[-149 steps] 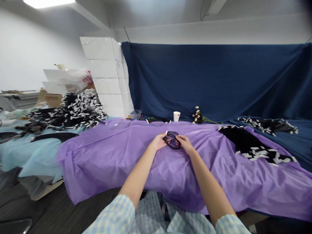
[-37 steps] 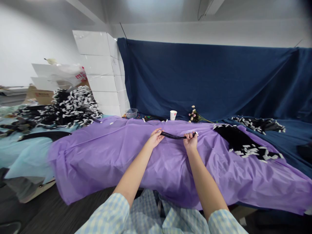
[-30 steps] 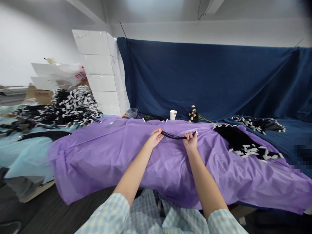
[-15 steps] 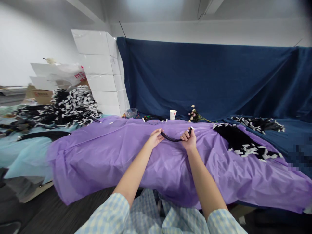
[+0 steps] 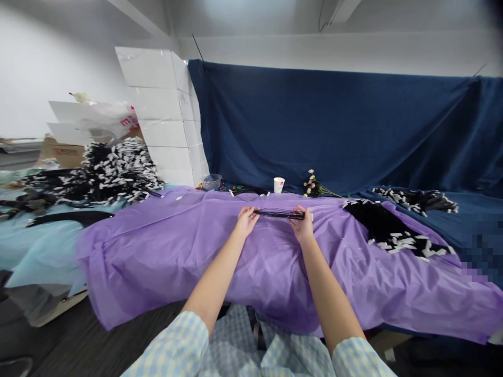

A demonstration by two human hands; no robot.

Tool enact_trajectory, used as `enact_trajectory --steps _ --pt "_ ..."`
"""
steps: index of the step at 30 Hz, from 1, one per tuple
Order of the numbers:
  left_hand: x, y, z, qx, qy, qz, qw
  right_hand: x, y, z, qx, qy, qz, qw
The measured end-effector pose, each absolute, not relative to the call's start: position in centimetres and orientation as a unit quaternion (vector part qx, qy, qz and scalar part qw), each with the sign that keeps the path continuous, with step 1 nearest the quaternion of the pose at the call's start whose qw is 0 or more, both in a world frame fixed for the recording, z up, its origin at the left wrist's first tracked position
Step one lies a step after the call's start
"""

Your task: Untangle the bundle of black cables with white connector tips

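Note:
A thin bundle of black cable [image 5: 278, 213] is stretched flat and nearly level between my two hands, just above the purple plastic sheet [image 5: 176, 251]. My left hand [image 5: 246, 220] pinches its left end, fingers closed. My right hand [image 5: 302, 224] grips the right end, where a small white tag shows. Both forearms reach out from checked sleeves.
A pile of black cables with white tags [image 5: 387, 228] lies on the sheet to the right, another [image 5: 418, 199] behind it on blue cloth. A big heap [image 5: 113, 175] sits left by stacked white boxes [image 5: 163, 115]. A paper cup [image 5: 279, 185], a clear bowl [image 5: 212, 181] and small flowers [image 5: 313, 186] stand at the back.
Five seconds ago the cable was a round coil between my hands. Since then it has been pulled out long; in the last half second it went from sagging to taut and level.

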State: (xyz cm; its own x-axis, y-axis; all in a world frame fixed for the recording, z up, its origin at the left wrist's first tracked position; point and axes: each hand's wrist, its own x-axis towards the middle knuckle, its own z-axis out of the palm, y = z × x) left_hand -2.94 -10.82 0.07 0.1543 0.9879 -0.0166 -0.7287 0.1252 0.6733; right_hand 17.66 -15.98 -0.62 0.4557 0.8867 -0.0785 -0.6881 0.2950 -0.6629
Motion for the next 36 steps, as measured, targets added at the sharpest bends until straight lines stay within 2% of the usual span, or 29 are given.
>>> enact_trajectory --steps 7,18,29,36 --pt "-3.5 -10.7 0.5 0.226 0.184 0.647 0.705 17.7 -15.7 -1.2 -0.376 -0.149 0.533 0.743" --pt "-4.1 -10.7 0.7 0.187 0.139 0.674 0.701 17.7 -16.1 -1.0 -0.371 -0.165 0.572 0.713" --pt "-4.0 -10.5 1.1 0.153 0.180 0.681 0.693 16.8 -16.3 -0.8 -0.391 -0.214 0.548 0.707" --pt "-3.9 -10.1 0.7 0.156 0.220 0.648 0.712 15.9 -16.6 -1.1 -0.406 -0.301 0.551 0.664"
